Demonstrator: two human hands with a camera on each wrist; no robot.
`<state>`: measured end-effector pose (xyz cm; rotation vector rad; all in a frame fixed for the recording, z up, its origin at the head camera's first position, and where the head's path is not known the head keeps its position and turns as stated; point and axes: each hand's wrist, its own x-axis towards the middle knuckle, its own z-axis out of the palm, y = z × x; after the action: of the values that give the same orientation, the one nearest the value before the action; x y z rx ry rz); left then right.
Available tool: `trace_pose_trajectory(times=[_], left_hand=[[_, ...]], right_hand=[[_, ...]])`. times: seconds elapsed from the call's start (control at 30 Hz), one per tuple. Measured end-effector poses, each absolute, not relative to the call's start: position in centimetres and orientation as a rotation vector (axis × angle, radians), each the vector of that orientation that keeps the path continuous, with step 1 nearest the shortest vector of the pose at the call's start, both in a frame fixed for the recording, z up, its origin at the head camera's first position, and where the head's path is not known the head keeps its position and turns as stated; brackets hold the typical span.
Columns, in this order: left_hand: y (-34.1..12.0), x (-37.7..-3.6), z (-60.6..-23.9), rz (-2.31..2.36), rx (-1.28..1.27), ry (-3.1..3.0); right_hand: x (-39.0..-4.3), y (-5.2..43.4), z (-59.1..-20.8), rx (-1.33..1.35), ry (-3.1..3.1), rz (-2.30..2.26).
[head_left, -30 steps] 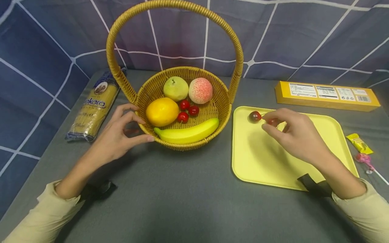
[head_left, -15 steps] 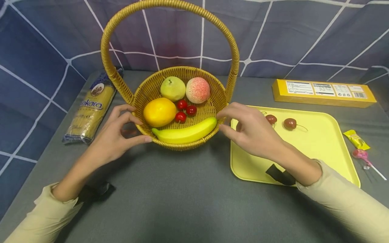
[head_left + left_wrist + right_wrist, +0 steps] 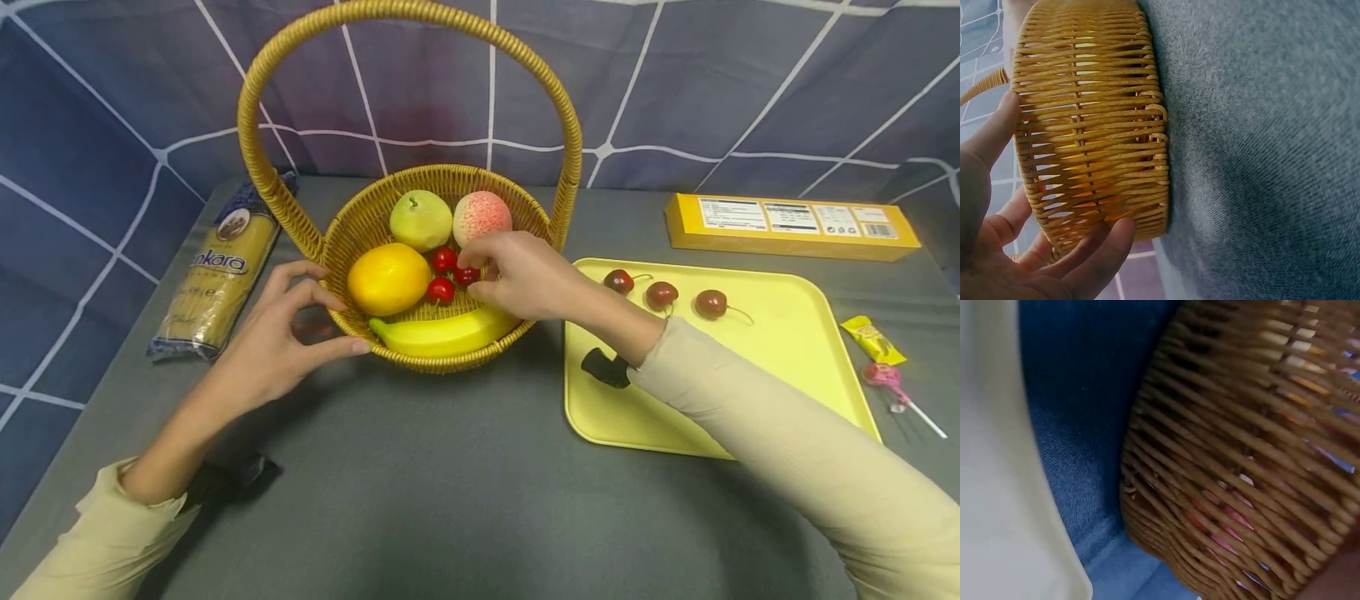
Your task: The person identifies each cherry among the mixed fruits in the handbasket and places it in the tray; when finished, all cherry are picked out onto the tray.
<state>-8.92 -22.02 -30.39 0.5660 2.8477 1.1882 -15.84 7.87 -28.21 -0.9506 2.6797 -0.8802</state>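
A round wicker basket (image 3: 442, 364) with a tall arched handle holds a yellow banana (image 3: 442, 335), an orange-yellow mango-like fruit (image 3: 388, 278), a green pear-like fruit (image 3: 420, 220), a peach (image 3: 480, 214) and three red cherries (image 3: 440, 291). My left hand (image 3: 288, 329) holds the basket's left side, thumb and fingers spread round the rim and outer wall (image 3: 1094, 150). My right hand (image 3: 528, 277) reaches over the right rim into the basket. Its thumb and index finger stand apart on either side of the rightmost cherry (image 3: 467, 276); contact is unclear. The right wrist view hides the fingertips.
On the right, a yellow tray (image 3: 720, 400) carries three dark cherries (image 3: 662, 295). Behind it lies a long yellow box (image 3: 791, 227). A yellow-wrapped candy (image 3: 873, 340) and a pink lollipop (image 3: 888, 379) lie beyond the tray's right edge. A pasta packet (image 3: 217, 279) lies left of the basket.
My right hand has left the tray, moved left across the basket rim and come down by the cherries inside. A cherry it had at the tray now lies there. My left hand stays on the basket.
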Motion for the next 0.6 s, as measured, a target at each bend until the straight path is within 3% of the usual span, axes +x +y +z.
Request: trace_pose_trajectory(times=[0.6], left_hand=[[-22.1,-8.8,-30.4,1.182,0.561,2.852]], right_hand=[[-18.0,6.0,-29.1,-0.923,2.606,-0.574]])
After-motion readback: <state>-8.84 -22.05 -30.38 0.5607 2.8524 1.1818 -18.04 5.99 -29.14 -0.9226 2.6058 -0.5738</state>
